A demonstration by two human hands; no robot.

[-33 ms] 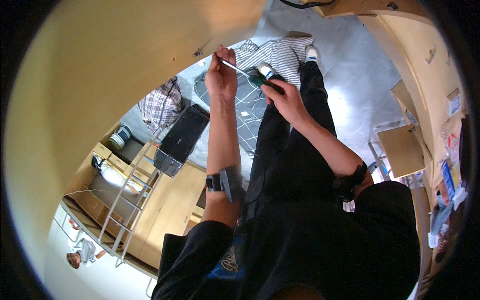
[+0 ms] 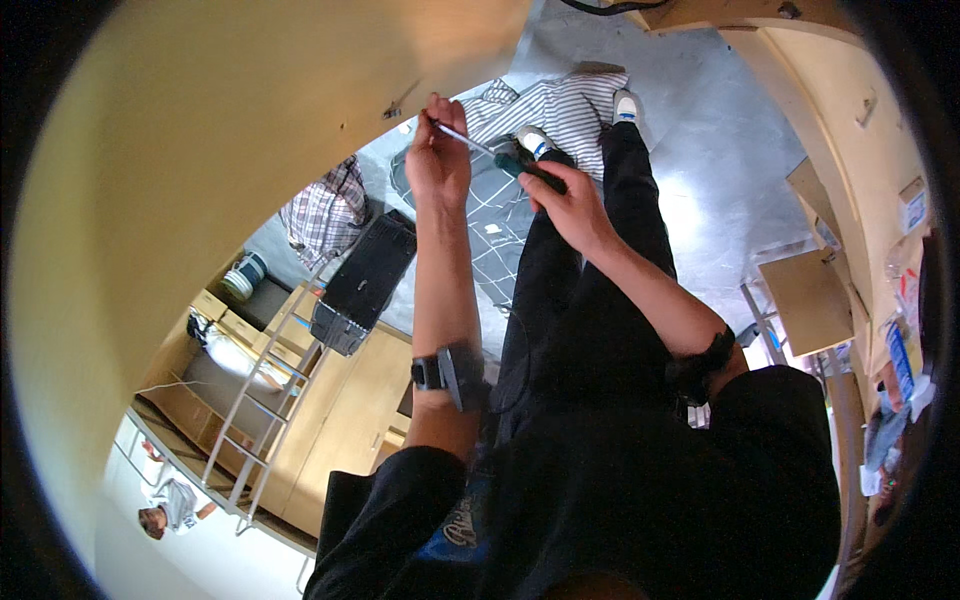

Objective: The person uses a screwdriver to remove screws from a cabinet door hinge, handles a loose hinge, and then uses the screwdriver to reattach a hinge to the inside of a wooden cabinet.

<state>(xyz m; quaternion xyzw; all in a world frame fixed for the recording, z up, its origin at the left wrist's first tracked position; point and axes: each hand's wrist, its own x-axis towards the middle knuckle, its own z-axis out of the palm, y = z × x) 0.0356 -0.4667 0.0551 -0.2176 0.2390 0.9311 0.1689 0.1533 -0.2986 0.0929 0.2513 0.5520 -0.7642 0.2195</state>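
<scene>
My right hand [image 2: 570,205] is closed round the dark green and black handle of a screwdriver [image 2: 505,162]. Its thin metal shaft slants up and left to my left hand [image 2: 438,165]. There the thumb and fingers are curled together at the shaft's tip; whatever small thing they pinch is too small to make out. Just beyond these fingertips is a small metal fitting [image 2: 393,110] on the edge of a large pale wooden panel [image 2: 240,90], which also has a small dark hole.
A striped cloth [image 2: 560,110] and a dark checked cloth [image 2: 490,240] lie on the grey floor by my feet. Left of them are a plaid bag [image 2: 328,210], a black case [image 2: 365,275] and a metal ladder [image 2: 245,400]. Another person [image 2: 170,505] is far at lower left. Cardboard [image 2: 808,300] is at right.
The view has shifted very slightly. Both hands and the screwdriver keep nearly the same pose, with the left fingertips a touch further left.
</scene>
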